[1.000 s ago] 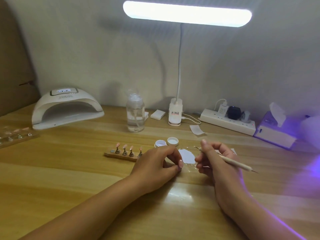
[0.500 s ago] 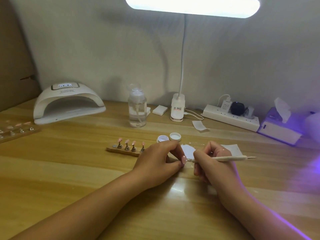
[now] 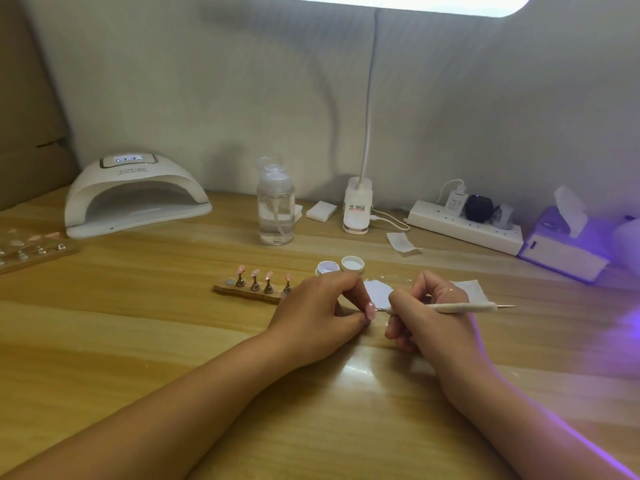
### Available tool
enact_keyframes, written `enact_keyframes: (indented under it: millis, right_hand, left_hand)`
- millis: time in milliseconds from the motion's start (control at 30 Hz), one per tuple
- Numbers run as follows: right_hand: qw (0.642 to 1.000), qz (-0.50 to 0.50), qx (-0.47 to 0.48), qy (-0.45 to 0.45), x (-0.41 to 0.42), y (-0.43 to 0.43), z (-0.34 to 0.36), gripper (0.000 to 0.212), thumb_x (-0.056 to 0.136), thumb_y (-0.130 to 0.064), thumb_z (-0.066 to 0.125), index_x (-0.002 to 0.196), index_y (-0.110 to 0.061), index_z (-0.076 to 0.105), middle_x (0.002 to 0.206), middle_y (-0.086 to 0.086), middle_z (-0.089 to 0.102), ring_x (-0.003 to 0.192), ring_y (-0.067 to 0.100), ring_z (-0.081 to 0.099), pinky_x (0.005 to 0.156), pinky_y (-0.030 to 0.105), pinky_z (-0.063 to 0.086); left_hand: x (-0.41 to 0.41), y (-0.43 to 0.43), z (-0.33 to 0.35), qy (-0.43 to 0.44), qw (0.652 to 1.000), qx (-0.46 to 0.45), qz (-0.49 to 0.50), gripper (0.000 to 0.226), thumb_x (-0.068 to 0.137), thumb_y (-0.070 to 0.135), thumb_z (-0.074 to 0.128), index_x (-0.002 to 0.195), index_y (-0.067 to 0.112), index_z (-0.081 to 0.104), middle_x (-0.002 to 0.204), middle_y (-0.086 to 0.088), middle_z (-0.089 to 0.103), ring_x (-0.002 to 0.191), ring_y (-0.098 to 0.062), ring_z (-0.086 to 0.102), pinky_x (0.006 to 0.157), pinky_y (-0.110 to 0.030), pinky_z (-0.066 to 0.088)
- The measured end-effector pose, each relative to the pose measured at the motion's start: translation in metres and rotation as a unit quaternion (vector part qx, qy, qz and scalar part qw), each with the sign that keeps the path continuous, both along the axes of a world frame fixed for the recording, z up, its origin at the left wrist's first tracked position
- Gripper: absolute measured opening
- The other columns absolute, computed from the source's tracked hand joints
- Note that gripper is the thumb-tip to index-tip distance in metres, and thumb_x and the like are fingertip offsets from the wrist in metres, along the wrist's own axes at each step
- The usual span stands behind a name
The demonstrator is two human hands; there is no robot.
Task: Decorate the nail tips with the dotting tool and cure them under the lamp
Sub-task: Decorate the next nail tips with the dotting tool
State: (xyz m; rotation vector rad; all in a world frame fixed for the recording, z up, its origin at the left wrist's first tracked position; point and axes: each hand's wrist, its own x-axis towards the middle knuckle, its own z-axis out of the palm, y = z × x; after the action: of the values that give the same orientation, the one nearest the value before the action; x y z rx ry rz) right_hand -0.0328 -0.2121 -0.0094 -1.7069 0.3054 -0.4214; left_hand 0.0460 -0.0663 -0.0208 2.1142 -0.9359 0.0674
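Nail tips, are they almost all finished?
Not yet. Done: white pot opened. In hand: left hand pinches one pink nail tip, right hand touches it with the white dotting tool. Left: curing under the white dome lamp. Four pink tips on the wooden stand are too small to judge.

pink nail tips (image 3: 255,271), white curing lamp (image 3: 135,195), cream dotting tool (image 3: 460,307), wood-grain table (image 3: 138,323)

One head-worn wide-angle view: looks forward and down over the wooden table (image 3: 138,341), close in; wall (image 3: 207,81) behind.
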Motion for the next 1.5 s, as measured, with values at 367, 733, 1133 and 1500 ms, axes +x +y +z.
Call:
enact_keyframes:
  millis: [367, 733, 1133, 1500]
  right_hand:
    - [1.000, 0.011, -0.008, 0.008, 0.0017, -0.0002, -0.0009, 0.038, 0.080, -0.005, 0.060, 0.053, -0.025, 0.044, 0.055, 0.015, 0.066, 0.039, 0.015, 0.052, 0.039, 0.020, 0.039]
    - [1.000, 0.015, 0.001, 0.004, 0.0028, 0.0017, -0.0003, 0.022, 0.067, -0.020, 0.061, 0.053, -0.025, 0.045, 0.055, 0.015, 0.066, 0.039, 0.015, 0.052, 0.040, 0.022, 0.039]
    - [1.000, 0.024, -0.013, -0.003, 0.0024, -0.0012, -0.0028, 0.031, 0.077, -0.012, 0.062, 0.055, -0.024, 0.044, 0.056, 0.015, 0.067, 0.042, 0.015, 0.054, 0.041, 0.021, 0.040]
    - [1.000, 0.016, 0.010, -0.006, 0.0026, -0.0011, -0.0022, 0.035, 0.079, -0.007, 0.061, 0.053, -0.024, 0.044, 0.053, 0.015, 0.065, 0.040, 0.014, 0.051, 0.039, 0.019, 0.039]
  left_hand:
    - [-0.0004, 0.0002, 0.0008, -0.003, 1.000, 0.006, 0.002, 0.028, 0.084, 0.028, 0.071, 0.069, 0.043, 0.052, 0.069, 0.043, 0.055, 0.059, 0.008, 0.054, 0.055, -0.024, 0.029]
    - [-0.0001, -0.0004, 0.0017, -0.005, 1.000, 0.008, 0.002, 0.029, 0.084, 0.027, 0.071, 0.068, 0.043, 0.052, 0.067, 0.042, 0.055, 0.059, 0.006, 0.055, 0.055, -0.024, 0.030]
    - [-0.0003, 0.0002, 0.0017, 0.001, 1.000, 0.008, 0.001, 0.029, 0.083, 0.026, 0.071, 0.068, 0.044, 0.052, 0.071, 0.039, 0.058, 0.059, 0.006, 0.055, 0.056, -0.025, 0.030]
    - [-0.0012, 0.0004, 0.0026, 0.005, 1.000, 0.009, 0.000, 0.027, 0.083, 0.027, 0.071, 0.069, 0.042, 0.053, 0.069, 0.041, 0.057, 0.059, 0.006, 0.055, 0.055, -0.024, 0.030]
